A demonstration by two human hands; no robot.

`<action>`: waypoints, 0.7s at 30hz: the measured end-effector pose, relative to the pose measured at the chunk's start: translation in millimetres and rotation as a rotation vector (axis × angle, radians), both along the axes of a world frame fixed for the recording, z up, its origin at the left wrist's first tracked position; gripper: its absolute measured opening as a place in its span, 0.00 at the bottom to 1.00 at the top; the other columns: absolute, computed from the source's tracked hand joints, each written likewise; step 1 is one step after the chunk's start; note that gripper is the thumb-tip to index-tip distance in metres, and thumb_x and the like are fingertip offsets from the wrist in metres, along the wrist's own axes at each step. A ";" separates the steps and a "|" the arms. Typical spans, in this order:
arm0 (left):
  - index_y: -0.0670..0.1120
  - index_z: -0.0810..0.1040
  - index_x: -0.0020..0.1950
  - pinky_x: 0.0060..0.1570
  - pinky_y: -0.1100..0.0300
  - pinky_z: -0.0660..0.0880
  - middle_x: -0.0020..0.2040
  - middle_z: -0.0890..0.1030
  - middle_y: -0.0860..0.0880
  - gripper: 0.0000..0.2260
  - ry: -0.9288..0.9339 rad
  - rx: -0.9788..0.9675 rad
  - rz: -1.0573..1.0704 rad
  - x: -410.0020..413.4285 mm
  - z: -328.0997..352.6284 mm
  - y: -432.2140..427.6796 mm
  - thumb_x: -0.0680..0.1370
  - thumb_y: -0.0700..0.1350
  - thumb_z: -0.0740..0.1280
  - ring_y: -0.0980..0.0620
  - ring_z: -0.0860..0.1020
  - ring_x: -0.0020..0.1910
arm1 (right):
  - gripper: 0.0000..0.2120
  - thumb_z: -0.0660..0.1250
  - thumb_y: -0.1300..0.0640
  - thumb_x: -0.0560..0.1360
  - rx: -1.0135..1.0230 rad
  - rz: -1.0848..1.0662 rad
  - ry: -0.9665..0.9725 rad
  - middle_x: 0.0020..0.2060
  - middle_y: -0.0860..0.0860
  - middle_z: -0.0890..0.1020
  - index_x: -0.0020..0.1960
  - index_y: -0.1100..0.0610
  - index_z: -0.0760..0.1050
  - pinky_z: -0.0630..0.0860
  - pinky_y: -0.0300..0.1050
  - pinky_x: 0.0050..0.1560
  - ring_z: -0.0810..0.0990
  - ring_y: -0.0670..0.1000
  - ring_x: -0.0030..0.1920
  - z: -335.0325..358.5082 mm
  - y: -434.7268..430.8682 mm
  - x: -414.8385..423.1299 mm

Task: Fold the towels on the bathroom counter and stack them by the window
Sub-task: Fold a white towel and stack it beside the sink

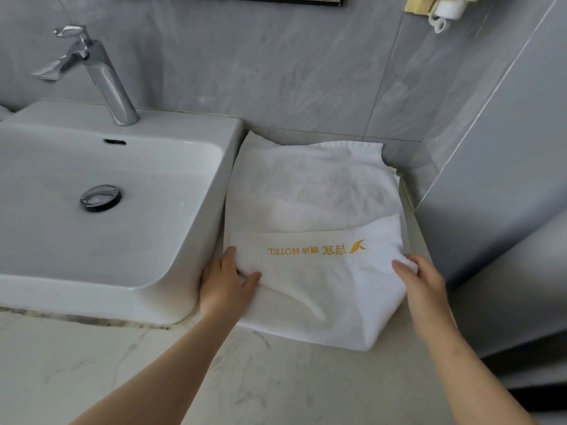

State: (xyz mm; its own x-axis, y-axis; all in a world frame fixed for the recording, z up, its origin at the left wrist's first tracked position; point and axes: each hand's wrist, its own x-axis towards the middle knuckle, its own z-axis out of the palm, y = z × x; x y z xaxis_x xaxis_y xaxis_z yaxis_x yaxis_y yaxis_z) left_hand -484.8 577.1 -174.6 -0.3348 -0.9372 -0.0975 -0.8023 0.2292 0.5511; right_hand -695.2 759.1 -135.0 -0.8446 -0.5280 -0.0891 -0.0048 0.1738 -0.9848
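The towel (316, 289) lies on the table (153, 363), just beside the sink (196, 228). The left hand (225, 280) and right hand (420, 283) each pinch one end of its near fold. Risk: unequal pull may skew the fold; a slack pinch may drop it.

Grey veined tiles cover the wall (276, 72) ahead of me and at my right. A white basin (184, 124) with a chrome tap (101, 72) sits on the pale marbled counter (92, 363) at my left.
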 end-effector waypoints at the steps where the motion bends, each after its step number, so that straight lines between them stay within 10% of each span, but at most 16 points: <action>1: 0.48 0.56 0.75 0.68 0.55 0.59 0.70 0.66 0.45 0.31 -0.009 -0.010 -0.015 1.3 0.1 1.9 0.77 0.56 0.63 0.44 0.62 0.69 | 0.10 0.69 0.56 0.70 0.015 0.082 -0.071 0.43 0.48 0.80 0.50 0.58 0.76 0.71 0.39 0.40 0.78 0.46 0.43 -1.6 0.8 0.9; 11: 0.50 0.52 0.76 0.69 0.57 0.57 0.68 0.66 0.48 0.30 -0.121 -0.152 -0.172 16.0 -3.2 12.6 0.78 0.56 0.60 0.48 0.63 0.68 | 0.16 0.69 0.47 0.73 0.717 0.290 0.339 0.45 0.48 0.74 0.55 0.56 0.76 0.66 0.45 0.60 0.72 0.54 0.54 -7.8 3.7 5.7; 21: 0.55 0.51 0.76 0.67 0.51 0.60 0.71 0.63 0.50 0.27 -0.297 -0.180 -0.051 4.4 3.6 31.7 0.79 0.59 0.55 0.45 0.61 0.69 | 0.28 0.66 0.42 0.68 0.673 0.001 0.259 0.63 0.54 0.72 0.59 0.60 0.75 0.68 0.55 0.62 0.68 0.61 0.63 -25.8 5.3 3.2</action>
State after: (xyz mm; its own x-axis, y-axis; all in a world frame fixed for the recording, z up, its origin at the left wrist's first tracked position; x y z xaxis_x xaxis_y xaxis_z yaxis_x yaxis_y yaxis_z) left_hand -480.3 608.8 -171.1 -0.3633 -0.9311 -0.0326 -0.9066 0.3452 0.2427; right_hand -691.9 764.3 -160.8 -0.8823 -0.4296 -0.1925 -0.2236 0.7423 -0.6317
